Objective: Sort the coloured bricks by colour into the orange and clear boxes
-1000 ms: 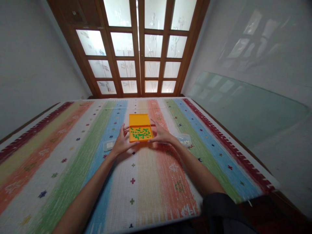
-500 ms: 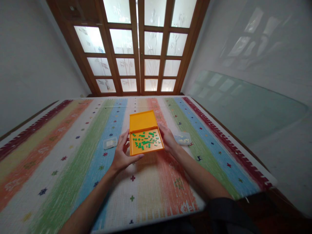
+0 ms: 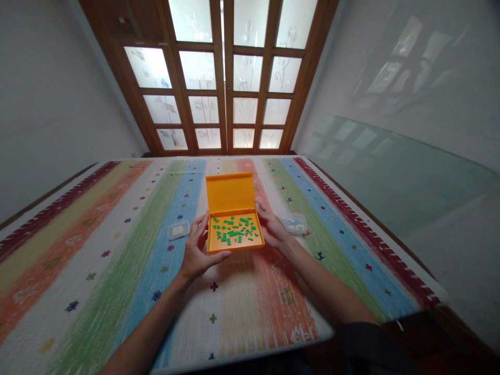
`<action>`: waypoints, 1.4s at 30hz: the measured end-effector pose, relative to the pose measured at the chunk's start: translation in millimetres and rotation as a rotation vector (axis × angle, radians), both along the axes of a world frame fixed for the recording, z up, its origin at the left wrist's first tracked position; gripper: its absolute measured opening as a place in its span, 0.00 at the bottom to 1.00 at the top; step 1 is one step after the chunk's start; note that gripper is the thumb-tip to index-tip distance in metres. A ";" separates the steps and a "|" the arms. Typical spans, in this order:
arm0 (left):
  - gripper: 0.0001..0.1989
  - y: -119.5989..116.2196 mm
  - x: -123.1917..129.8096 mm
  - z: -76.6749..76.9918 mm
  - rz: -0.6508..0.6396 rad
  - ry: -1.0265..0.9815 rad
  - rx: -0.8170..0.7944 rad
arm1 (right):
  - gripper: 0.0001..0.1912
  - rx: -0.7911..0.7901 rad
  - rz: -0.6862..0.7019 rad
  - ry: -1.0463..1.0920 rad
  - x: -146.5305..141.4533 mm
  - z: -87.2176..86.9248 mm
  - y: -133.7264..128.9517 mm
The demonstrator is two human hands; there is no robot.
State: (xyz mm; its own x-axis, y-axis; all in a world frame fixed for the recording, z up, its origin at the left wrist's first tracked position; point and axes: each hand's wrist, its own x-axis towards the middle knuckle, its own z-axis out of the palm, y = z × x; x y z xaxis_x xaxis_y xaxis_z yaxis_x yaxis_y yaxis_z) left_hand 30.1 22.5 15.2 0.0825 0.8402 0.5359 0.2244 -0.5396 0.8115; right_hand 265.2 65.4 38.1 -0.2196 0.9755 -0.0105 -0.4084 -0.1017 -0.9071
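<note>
An orange hinged box [image 3: 230, 191] is held up above the table, its lid raised at the back. Small green building bricks [image 3: 234, 233] lie scattered over the floor of its tray. My left hand [image 3: 198, 250] grips the tray's left side, the thumb along the front edge and the fingers behind. At the right side my right hand [image 3: 270, 225] holds the box, with part of its fingers hidden behind it.
A small clear container [image 3: 178, 230] with pale contents sits left of the box. Another clear container [image 3: 294, 224] with yellowish pieces stands behind my right wrist. A striped cloth [image 3: 128, 250] covers the table; walls flank it and a glazed wooden door [image 3: 226, 99] is beyond.
The box has tipped slightly, so its lid stands more upright and the tray looks flatter. Both hands keep hold of it. The whole view has shifted a little.
</note>
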 end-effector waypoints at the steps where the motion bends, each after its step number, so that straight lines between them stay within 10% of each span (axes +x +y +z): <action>1: 0.52 0.4 0.1 -0.2 -0.002 -0.008 -0.002 | 0.24 0.011 0.001 0.016 1.5 -0.9 0.2; 13: 0.52 6.9 -4.4 -7.4 0.056 -0.084 -0.031 | 0.26 -0.045 0.114 -0.038 4.2 14.3 -9.8; 32: 0.49 7.7 -2.9 1.6 -0.006 -0.241 -0.511 | 0.56 -0.019 0.120 -0.186 -22.3 -15.0 13.3; 42: 0.32 14.5 -7.3 -9.2 0.223 0.068 -0.484 | 0.28 0.359 -0.016 -0.916 -32.2 -25.2 31.9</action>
